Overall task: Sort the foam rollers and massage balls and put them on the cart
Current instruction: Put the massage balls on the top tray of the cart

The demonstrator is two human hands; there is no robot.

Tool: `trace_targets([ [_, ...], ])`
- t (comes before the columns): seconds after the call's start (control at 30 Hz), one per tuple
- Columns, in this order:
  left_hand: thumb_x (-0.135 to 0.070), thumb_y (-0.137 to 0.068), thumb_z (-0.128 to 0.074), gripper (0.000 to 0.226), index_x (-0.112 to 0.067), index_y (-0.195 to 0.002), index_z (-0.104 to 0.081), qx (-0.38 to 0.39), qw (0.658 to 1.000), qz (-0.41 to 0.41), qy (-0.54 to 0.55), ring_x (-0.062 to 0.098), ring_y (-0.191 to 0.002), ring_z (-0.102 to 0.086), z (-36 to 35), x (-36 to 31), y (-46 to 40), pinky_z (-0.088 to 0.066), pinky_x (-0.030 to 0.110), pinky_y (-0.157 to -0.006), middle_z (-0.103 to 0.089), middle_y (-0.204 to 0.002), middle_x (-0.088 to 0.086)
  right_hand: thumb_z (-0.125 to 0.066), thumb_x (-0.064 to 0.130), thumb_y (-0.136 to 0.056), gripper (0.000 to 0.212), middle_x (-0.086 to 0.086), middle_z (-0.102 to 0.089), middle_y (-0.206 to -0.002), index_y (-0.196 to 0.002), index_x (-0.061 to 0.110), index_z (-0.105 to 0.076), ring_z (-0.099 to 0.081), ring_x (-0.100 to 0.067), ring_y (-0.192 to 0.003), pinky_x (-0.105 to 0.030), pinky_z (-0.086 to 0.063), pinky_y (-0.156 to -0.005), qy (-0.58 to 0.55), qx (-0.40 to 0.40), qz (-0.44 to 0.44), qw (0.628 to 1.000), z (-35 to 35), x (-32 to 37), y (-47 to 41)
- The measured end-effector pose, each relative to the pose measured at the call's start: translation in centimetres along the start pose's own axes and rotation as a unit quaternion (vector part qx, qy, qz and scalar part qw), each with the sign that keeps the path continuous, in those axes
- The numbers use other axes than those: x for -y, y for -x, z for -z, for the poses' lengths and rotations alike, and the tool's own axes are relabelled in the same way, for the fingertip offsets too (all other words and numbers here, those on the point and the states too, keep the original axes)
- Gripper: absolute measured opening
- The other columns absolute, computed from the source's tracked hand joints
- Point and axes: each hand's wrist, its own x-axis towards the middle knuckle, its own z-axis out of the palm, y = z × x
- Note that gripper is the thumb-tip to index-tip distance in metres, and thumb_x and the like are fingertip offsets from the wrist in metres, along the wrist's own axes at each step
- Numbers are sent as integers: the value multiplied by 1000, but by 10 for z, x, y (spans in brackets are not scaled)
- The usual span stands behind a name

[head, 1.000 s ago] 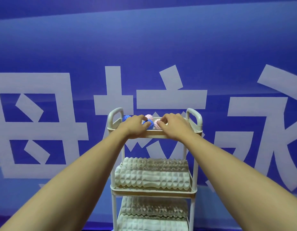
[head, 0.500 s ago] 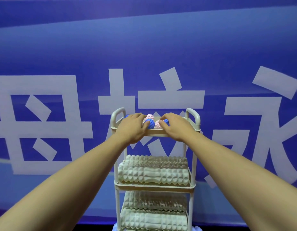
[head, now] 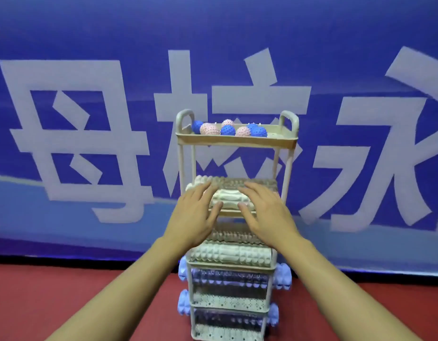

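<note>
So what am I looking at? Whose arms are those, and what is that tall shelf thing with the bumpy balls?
The camera sits on a person's head and looks down, so the arms are theirs. The left hand and right hand are open in front of a cream foam roller; neither holds anything. The tall thing is a cart with several shelves. On top lie spiky massage balls: blue ones and pink ones. Lower shelves carry more rollers, and purple rollers stick out near the bottom. Behind is a blue banner.
</note>
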Motion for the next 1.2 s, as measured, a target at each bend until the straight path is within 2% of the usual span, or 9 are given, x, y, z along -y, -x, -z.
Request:
trace_targets([
  [0.2,-45,-106,-39,56,-19,-155,-36,136,989,66,-7,24,-144,-37,-97,11,127,-31,42,-115,-36,-160,3,-49,43,-102,48,1,-47,-151,-145,21,-51,-43,-21,-139,-36,-33,-115,2,154,-63,986,-94,-9,126],
  [0.4,-46,-105,-39,56,-19,-155,-36,270,955,120,8,24,-145,-36,-199,17,234,-30,39,-117,-36,-160,5,-50,44,-100,52,0,-47,-150,-146,20,-49,-45,-22,-137,-37,-33,-115,-22,290,-129,948,-183,-15,247],
  [0.57,-48,-105,-36,56,-25,-156,-32,393,898,195,28,26,-141,-40,-276,24,311,-36,40,-110,-34,-160,1,-46,49,-99,53,8,-44,-151,-147,28,-43,-45,-20,-134,-35,-37,-108,-64,384,-271,880,-251,-13,350],
  [0.7,-43,-104,-40,55,-23,-155,-31,476,839,254,65,29,-135,-43,-337,29,356,-40,42,-106,-37,-156,0,-47,52,-98,57,4,-48,-146,-149,27,-41,-47,-21,-133,-34,-41,-106,-74,455,-369,807,-300,-20,417],
  [0.83,-40,-103,-47,51,-18,-148,-41,502,794,323,115,32,-131,-47,-399,33,394,-42,42,-101,-47,-146,7,-51,51,-97,60,0,-44,-148,-151,26,-38,-44,-23,-136,-36,-41,-106,-82,488,-427,757,-345,-36,452],
  [1.0,-38,-99,-58,54,-12,-145,-45,505,741,414,160,35,-129,-50,-469,42,443,-43,42,-99,-57,-137,13,-63,38,-95,60,-7,-47,-143,-147,15,-46,-46,-28,-132,-37,-37,-108,-105,467,-460,748,-398,-52,481],
  [1.1,-36,-95,-65,57,-14,-144,-47,483,737,443,165,37,-124,-54,-497,48,466,-44,40,-97,-59,-136,14,-69,28,-92,62,-12,-46,-145,-146,8,-47,-44,-30,-134,-37,-32,-112,-129,447,-478,745,-428,-62,493],
  [1.2,-39,-90,-70,56,-14,-137,-52,467,747,446,158,35,-119,-57,-517,50,481,-44,40,-91,-59,-133,11,-73,29,-89,62,-10,-47,-144,-142,10,-50,-45,-29,-133,-38,-34,-111,-134,432,-493,743,-452,-70,504],
])
